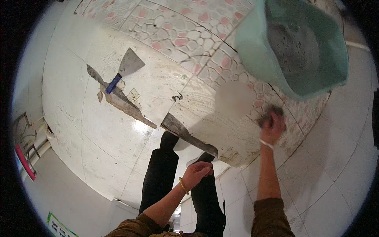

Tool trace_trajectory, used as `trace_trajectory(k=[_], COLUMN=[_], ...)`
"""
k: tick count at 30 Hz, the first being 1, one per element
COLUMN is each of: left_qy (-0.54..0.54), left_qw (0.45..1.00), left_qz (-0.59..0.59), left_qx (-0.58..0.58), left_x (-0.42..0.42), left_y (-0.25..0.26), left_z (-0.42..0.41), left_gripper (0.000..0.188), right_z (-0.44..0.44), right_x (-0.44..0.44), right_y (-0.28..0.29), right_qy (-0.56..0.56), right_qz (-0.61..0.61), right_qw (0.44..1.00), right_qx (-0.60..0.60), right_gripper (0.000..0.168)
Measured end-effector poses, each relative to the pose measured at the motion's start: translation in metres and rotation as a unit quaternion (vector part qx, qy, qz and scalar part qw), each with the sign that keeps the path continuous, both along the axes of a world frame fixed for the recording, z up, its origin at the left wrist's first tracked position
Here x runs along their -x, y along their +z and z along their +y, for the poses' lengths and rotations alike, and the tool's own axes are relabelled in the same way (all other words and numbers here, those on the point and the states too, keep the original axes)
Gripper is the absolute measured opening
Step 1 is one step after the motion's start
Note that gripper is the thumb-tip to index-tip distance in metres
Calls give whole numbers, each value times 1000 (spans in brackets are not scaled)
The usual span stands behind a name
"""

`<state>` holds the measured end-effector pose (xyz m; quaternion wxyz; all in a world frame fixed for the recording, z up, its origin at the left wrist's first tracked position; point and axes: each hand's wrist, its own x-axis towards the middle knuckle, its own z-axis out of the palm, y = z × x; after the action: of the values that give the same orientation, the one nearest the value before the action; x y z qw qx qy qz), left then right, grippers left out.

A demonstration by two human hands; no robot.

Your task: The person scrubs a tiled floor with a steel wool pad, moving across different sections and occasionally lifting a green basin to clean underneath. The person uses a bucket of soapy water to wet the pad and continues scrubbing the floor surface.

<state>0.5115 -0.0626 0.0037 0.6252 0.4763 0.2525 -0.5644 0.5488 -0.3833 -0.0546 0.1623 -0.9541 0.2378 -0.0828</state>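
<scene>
My right hand, blurred by motion, grips a dark scouring pad against the pebble-patterned tiles. The pad's exact kind is unclear. In front of my knee, my left hand is loosely curled, with nothing visible in it. A putty knife with a blue handle and a wide metal blade lies on the pale, stained tiles, its handle end over a broken strip of exposed mortar. Beyond my right hand stands a pale green plastic basin holding murky grey water.
More exposed mortar runs along the tile edge by my shoes. Small tile fragments and a dark scrap lie nearby. White pipes stand at the left, and a sign with writing is at the lower left.
</scene>
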Motion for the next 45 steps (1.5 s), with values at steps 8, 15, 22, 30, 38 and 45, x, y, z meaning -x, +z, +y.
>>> trace_trajectory(k=[8,15,22,30,38,45], left_qy=[75,74,94,74,48,18], left_qw=[997,997,995,996,998,997], left_qz=[5,-2,15,10,5,17], left_qx=[29,-8,28,47,29,75], left_x=[-25,-30,-28,-39,-57,-55], left_y=[11,1,11,10,17,3], left_z=[10,13,19,-12,-4,-27], left_gripper=[25,28,27,25,25,25], right_z=[166,208,96,161,25,-183], right_x=[-237,-339,-156,-330,-269,-255], right_y=[12,11,8,26,243,112], right_qy=[184,263,172,220,37,23], right_qz=[-130,-114,-58,-84,-266,297], right_qw=[974,958,982,971,952,947], right_qx=[-33,-15,53,-38,-146,124], right_gripper=[18,21,27,7,23,63])
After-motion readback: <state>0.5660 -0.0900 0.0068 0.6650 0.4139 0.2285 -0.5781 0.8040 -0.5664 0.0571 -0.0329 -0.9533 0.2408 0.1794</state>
